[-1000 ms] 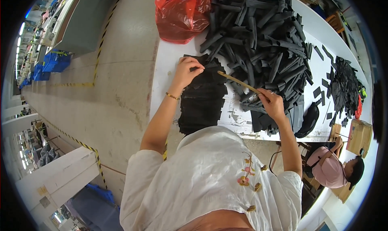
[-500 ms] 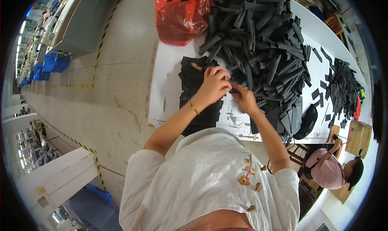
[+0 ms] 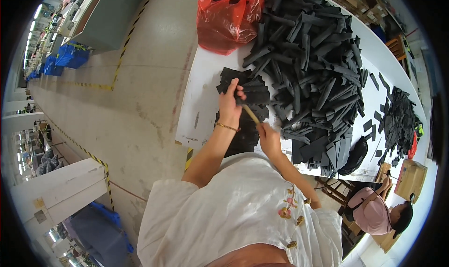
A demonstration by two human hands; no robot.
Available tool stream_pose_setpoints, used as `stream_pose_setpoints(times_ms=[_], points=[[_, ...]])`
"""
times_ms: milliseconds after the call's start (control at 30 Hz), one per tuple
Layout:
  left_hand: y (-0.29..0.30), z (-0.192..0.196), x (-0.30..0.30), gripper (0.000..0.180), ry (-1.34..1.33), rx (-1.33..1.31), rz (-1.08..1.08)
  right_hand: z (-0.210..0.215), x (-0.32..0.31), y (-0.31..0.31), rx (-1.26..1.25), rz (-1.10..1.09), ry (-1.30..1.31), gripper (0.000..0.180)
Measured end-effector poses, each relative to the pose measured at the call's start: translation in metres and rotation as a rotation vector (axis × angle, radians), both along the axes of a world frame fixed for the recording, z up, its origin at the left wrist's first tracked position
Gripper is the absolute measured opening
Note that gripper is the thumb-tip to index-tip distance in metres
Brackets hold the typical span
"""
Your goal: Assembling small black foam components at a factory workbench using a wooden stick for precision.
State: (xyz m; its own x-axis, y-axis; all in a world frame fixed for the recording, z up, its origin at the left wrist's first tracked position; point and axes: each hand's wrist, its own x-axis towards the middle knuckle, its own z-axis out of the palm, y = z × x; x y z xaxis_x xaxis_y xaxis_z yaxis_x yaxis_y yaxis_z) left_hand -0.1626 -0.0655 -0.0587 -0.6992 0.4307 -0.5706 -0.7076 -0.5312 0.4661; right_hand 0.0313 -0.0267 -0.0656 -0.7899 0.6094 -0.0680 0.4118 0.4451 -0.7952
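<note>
On the white table point(image 3: 201, 103), just ahead of the person's chest, both hands meet over a small stack of flat black pieces point(image 3: 245, 91). A thin wooden stick point(image 3: 250, 113) lies between the hands, and its long axis runs on a diagonal, from the upper end at the left hand point(image 3: 230, 109) down to the lower end at the right hand point(image 3: 270, 140). The left hand is closed around the upper end, fingers curled, and it rests on the stack with a bracelet on the wrist. The right hand is also curled, and it seems to grip the lower end, though the view is too small there to be sure how tight. The stack is directly under and beyond the left hand, so the left hand is the nearer one to it; the right hand stays closer to the body. To the right of the stick, touching the stack's edge, spreads a big heap of black foam tubes point(image 3: 313, 56). A red bag point(image 3: 228, 15) stands at the far end of the table, well apart from the hands.
</note>
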Motion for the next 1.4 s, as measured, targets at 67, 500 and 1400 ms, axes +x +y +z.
stream_pose_setpoints(times_ms=[67,500,1400], points=[[0.0,0.006,-0.006,0.017,0.046,-0.058,-0.015,0.006,0.025,-0.001,-0.007,0.016,-0.023,0.009],[0.019,-0.01,0.005,0.018,-0.058,-0.037,0.049,0.035,-0.025,0.024,-0.216,-0.163,0.373,0.021],[0.034,-0.045,-0.001,0.017,1.864,-0.902,-0.589,0.034,-0.02,0.198,0.138,-0.283,0.095,0.034]])
